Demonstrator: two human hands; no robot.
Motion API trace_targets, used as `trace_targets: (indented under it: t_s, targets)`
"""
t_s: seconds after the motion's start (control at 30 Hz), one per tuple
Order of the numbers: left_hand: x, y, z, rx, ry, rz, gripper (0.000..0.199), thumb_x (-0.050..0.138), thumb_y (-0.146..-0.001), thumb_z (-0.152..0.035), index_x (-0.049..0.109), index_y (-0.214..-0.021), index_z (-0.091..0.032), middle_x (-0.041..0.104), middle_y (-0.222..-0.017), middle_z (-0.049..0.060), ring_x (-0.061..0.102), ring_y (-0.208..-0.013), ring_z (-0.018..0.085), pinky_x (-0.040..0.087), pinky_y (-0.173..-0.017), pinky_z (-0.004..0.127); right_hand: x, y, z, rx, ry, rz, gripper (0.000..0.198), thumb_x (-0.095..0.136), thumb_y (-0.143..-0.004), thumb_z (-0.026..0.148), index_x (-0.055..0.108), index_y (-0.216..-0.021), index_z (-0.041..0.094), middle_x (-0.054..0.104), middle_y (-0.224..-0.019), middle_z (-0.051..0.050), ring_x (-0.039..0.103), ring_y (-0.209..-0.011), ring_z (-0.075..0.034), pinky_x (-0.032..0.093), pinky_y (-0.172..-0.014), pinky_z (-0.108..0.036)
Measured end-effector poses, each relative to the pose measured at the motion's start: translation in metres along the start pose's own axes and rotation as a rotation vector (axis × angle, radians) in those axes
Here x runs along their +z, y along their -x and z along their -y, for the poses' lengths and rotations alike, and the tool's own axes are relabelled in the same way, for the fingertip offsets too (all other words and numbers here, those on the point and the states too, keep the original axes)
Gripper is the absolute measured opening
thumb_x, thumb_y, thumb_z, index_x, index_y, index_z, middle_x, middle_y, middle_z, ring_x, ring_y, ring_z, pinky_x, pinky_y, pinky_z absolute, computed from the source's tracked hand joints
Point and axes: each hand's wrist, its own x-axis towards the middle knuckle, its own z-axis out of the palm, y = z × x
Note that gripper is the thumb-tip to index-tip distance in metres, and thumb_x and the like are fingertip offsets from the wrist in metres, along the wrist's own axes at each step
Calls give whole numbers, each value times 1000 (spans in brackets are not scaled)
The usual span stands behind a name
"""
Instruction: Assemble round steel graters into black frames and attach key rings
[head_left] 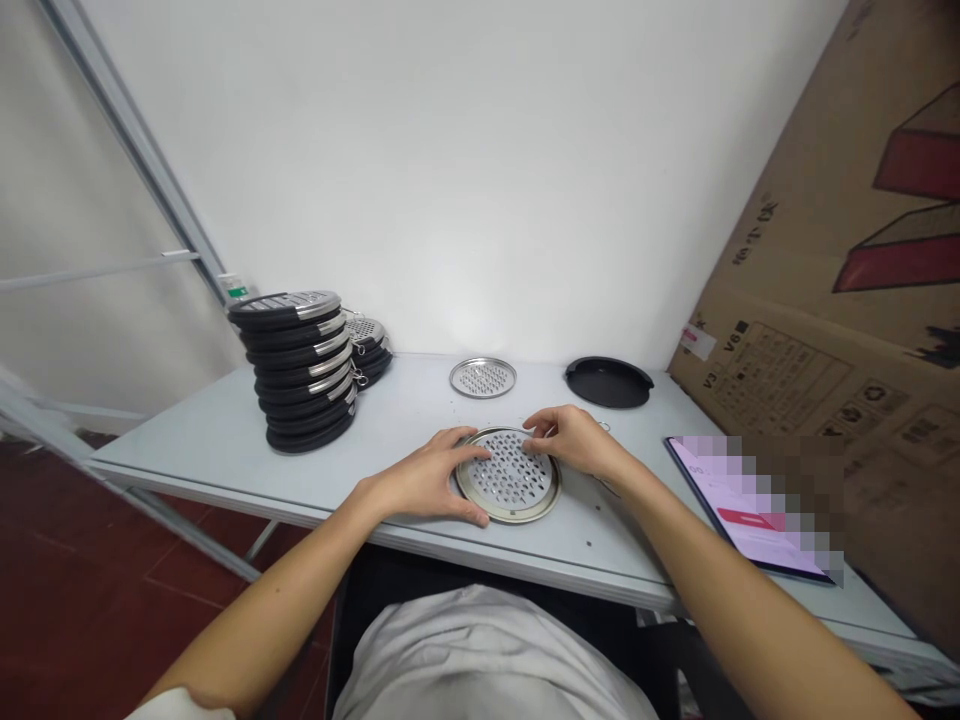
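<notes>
A round metal grater plate (511, 472) with many raised holes lies on the table in front of me, inside a shiny metal rim (517, 517). My left hand (431, 478) holds its left side, thumb at the front edge and index finger over the perforated face. At the upper right edge, my right hand (568, 438) has its fingers bent and pinched against the plate. Those fingers partly cover the rim there. Under my right wrist, a thin wire piece (606, 487) shows in part; a small ring (604, 426) is just beyond it.
A second round grater (483, 378) lies farther back, left of a shallow black round tray (609, 383). Several black-rimmed graters form a tall stack (300, 370) at left, with a lower stack (371, 350) behind. A tablet (742, 510) and a large cardboard box (817, 330) occupy the right.
</notes>
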Motion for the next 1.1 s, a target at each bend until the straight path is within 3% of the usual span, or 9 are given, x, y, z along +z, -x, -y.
trace_targets:
  t_s: [0.3,0.5,0.8,1.1]
  targets:
    - [-2,-1,-4,-21,-9,-28,79,79,-59,-65,59,-123,-24,33,-154,13,32,-142,33,29,-116,45,2,3,6,-38,75,22,24,77,-69,38,77,-84,19,75,-79,-3,66,-72,-18,45,-67,-27]
    - [0,1,-9,9,-38,-82,73,79,-58,-66,58,-111,-20,40,-147,16,39,-136,33,36,-112,44,-3,0,-1,-17,150,-104,28,68,-77,38,76,-96,18,76,-88,-6,67,-79,-20,45,-68,-29]
    - [2,3,-4,17,-58,-21,81,74,-66,-66,54,-136,-31,32,-154,11,29,-143,34,29,-116,47,1,2,0,-49,212,-22,21,63,-80,32,77,-92,21,75,-83,-4,66,-77,-20,43,-68,-28]
    - [2,0,1,23,-26,4,80,76,-66,-63,52,-138,-35,30,-155,8,25,-144,34,26,-117,49,4,4,4,-138,223,19,28,67,-79,38,76,-100,23,73,-97,-7,65,-85,-22,45,-75,-29]
